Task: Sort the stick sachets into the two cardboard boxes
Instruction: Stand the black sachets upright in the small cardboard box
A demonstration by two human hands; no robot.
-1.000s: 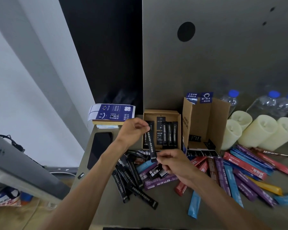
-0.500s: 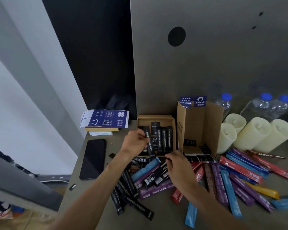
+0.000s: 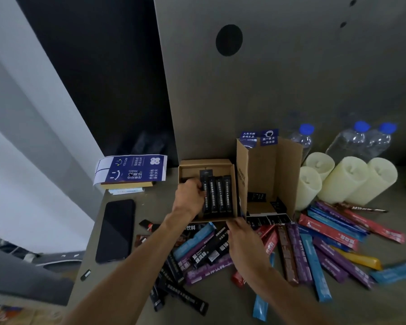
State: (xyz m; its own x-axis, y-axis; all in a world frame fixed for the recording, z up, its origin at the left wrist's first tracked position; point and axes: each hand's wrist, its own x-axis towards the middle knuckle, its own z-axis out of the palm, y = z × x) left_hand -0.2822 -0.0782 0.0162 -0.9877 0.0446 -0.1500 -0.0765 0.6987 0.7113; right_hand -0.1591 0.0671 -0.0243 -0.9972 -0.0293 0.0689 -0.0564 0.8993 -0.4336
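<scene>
While boxed: black stick sachets upright

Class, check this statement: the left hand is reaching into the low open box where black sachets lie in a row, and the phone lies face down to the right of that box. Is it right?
Not quite. The head view shows the phone lying to the left of the low box, not the right. The rest holds: the left hand is in that box beside the row of black sachets.

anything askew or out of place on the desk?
Mostly the expected unsorted sachet pile. One small dark wrapper scrap lies alone left of the pile, beside the phone. In the low cardboard box the black sachets stand in a neat row.
</scene>
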